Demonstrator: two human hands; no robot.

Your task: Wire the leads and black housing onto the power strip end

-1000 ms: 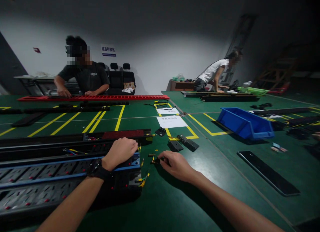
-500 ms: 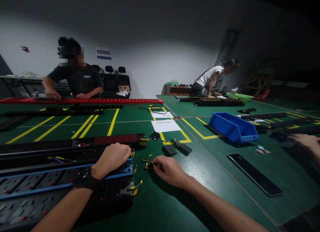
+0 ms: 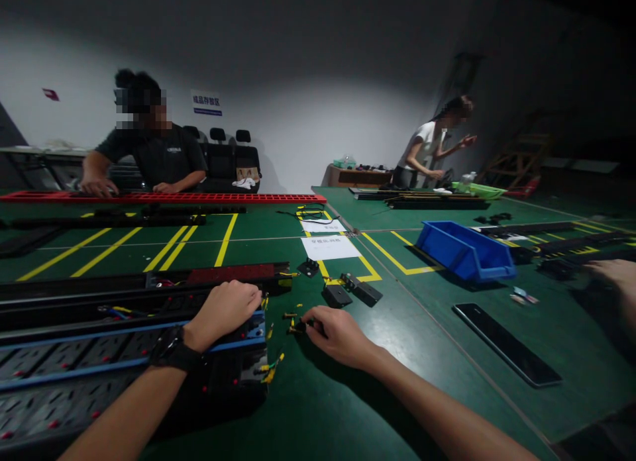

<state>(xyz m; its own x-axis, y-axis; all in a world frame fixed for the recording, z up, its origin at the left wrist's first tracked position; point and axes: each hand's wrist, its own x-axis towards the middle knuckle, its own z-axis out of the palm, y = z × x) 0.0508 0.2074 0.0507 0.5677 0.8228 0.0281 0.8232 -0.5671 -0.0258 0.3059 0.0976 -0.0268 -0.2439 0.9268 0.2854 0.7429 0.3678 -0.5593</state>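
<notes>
My left hand [image 3: 229, 313], with a dark watch [image 3: 171, 347] at its wrist, lies on the end of a long black rail with blue edge strips [image 3: 233, 345]. Its fingers curl down over the rail's end; what they grip is hidden. Yellow-tipped wires [image 3: 271, 368] stick out of the rail ends beside it. On the green table to the right, my right hand [image 3: 335, 335] is closed in a pinch on a small black part [image 3: 301, 326], partly covered by the fingers. A small brass-coloured piece [image 3: 289, 315] lies just beyond its fingertips.
Black box-shaped parts [image 3: 338, 295], white paper labels [image 3: 328, 248], a blue bin [image 3: 464, 252] and a dark phone-like slab [image 3: 504, 345] lie ahead and right. Another person's hand [image 3: 613, 279] reaches in at far right. Two people work across the table by a red rail [image 3: 223, 199].
My hands keep nearly the same places and holds. Across the table at right, the person in white has straightened up and raised their hands. The person at left has shifted a hand slightly.
</notes>
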